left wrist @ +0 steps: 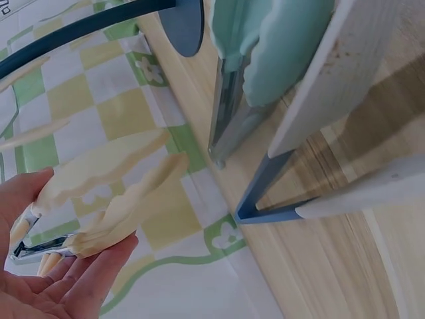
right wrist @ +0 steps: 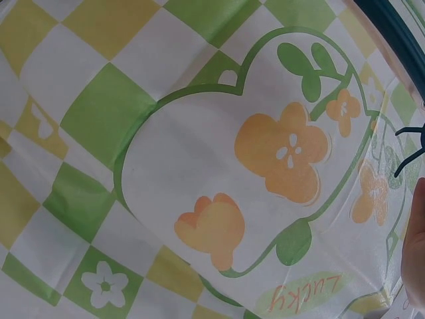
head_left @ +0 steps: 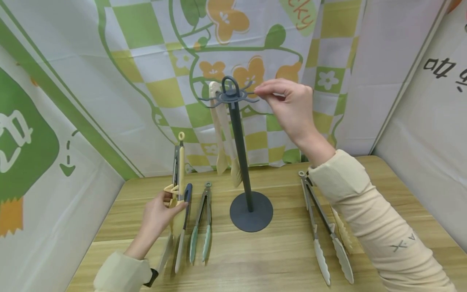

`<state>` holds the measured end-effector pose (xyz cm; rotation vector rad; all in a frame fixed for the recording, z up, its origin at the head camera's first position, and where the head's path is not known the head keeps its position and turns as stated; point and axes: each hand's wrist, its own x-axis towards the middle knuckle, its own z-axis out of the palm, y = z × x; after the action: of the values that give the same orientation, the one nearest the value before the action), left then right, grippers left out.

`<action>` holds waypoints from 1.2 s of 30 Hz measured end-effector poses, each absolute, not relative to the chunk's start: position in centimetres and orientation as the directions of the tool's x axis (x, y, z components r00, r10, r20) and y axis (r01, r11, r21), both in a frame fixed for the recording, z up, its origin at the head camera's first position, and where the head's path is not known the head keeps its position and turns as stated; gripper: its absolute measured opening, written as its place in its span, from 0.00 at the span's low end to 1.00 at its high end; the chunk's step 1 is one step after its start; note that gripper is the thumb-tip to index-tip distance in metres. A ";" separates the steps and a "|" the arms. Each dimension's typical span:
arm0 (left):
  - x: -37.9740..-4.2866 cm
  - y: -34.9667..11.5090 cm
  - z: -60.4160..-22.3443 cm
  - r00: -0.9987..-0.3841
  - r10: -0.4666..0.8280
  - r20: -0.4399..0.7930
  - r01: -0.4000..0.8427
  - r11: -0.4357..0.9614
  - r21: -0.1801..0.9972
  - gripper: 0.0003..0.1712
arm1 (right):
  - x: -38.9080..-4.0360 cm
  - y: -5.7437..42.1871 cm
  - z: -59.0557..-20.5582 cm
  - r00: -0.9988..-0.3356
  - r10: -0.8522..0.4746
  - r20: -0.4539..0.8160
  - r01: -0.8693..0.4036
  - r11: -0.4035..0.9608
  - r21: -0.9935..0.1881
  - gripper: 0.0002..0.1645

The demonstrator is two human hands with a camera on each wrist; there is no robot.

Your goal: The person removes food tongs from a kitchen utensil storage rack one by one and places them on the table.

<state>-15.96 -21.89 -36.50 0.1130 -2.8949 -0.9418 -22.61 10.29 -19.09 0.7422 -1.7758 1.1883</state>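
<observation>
My left hand (head_left: 158,217) holds yellow tongs (head_left: 181,166) upright, their ring end up, thumb and fingers around the lower part. In the left wrist view the scalloped heads of these tongs (left wrist: 106,166) stand apart between thumb and fingers. A dark grey rack (head_left: 241,154) with curved hooks and a round base stands in the middle of the table. My right hand (head_left: 292,105) pinches the end of one right-side hook with thumb and forefinger. At the right wrist view's edge only part of that hand shows, below two hooks (right wrist: 410,149).
A cream two-armed utensil (head_left: 219,134) hangs at the rack's left. On the wooden table (head_left: 284,251) lie mint-tipped tongs (head_left: 201,227) and navy tongs (head_left: 187,202) on the left, white-tipped tongs (head_left: 321,231) on the right. Pale yellow tongs (head_left: 341,227) are partly behind my right sleeve. A patterned cloth (head_left: 153,61) hangs behind.
</observation>
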 end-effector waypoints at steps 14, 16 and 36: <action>-15.6 -23.5 -36.7 -0.994 -0.110 0.009 -0.088 0.835 0.544 0.36 | -22.6 10.3 -19.1 -0.453 -0.020 0.891 -0.829 0.376 -0.414 0.03; -15.6 -23.8 -36.8 -0.994 -0.111 -0.003 -0.095 0.834 0.543 0.36 | -22.6 10.3 -19.1 -0.451 -0.020 0.892 -0.829 0.379 -0.411 0.03; -15.6 -26.4 -37.6 -0.990 -0.123 -0.063 -0.138 0.859 0.493 0.37 | -22.5 10.3 -19.1 -0.450 -0.020 0.893 -0.828 0.385 -0.409 0.04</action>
<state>-15.63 -26.39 -37.56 0.2147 -3.0565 -0.8146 -22.55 10.26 -19.09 0.7426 -1.7733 1.1667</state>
